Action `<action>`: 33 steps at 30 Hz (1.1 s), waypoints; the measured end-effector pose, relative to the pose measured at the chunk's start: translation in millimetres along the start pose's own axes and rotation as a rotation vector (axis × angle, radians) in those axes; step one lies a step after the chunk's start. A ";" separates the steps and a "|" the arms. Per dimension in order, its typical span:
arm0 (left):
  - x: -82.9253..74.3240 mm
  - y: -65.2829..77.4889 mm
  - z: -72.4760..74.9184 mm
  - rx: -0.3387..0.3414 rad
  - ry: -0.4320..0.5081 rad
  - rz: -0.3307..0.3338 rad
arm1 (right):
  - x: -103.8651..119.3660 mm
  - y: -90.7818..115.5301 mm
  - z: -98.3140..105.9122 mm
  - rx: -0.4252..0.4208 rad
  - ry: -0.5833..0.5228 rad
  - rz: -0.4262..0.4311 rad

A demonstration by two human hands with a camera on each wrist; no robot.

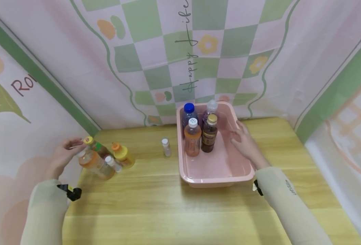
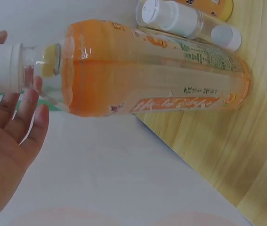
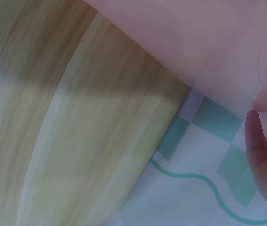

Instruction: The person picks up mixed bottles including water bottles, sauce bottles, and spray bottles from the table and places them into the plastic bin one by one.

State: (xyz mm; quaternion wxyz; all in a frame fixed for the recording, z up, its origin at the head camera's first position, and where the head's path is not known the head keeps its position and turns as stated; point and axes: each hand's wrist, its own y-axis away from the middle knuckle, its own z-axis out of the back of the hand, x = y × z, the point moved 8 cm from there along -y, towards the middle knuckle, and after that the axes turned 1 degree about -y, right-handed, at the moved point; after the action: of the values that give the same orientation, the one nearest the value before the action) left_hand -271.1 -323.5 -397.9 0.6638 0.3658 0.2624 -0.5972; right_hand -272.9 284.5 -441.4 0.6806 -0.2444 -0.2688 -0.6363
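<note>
At the left, my left hand [image 1: 64, 154] is at the white cap of an orange-labelled drink bottle [image 2: 152, 77], fingers loosely spread behind its neck. Close beside that bottle are a yellow-capped dark bottle [image 1: 100, 149], a yellow squeeze bottle [image 1: 124, 156] with an orange cap, and a small clear pump bottle [image 1: 113, 164]. My right hand [image 1: 246, 144] rests at the right rim of a pink plastic tub [image 1: 217, 182], its fingers relaxed. The tub holds several upright bottles, among them an orange drink bottle [image 1: 193, 141] and a brown bottle [image 1: 209, 136].
Another small white-capped bottle [image 1: 166, 148] stands left of the tub. Also in the tub are a blue-capped bottle [image 1: 189, 114] and a clear-capped one [image 1: 211, 108]. The wooden table [image 1: 156, 204] backs onto a patterned cloth [image 1: 153, 54].
</note>
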 end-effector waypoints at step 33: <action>24.4 7.6 5.5 -0.167 -0.101 0.093 | -1.5 0.3 -0.1 -0.014 0.005 0.012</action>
State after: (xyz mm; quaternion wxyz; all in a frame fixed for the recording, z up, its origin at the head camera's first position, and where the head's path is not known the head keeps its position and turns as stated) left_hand -260.5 -342.4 -412.4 0.7313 0.2905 0.2603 -0.5595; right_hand -272.7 285.6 -442.5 0.6832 -0.2493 -0.2613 -0.6347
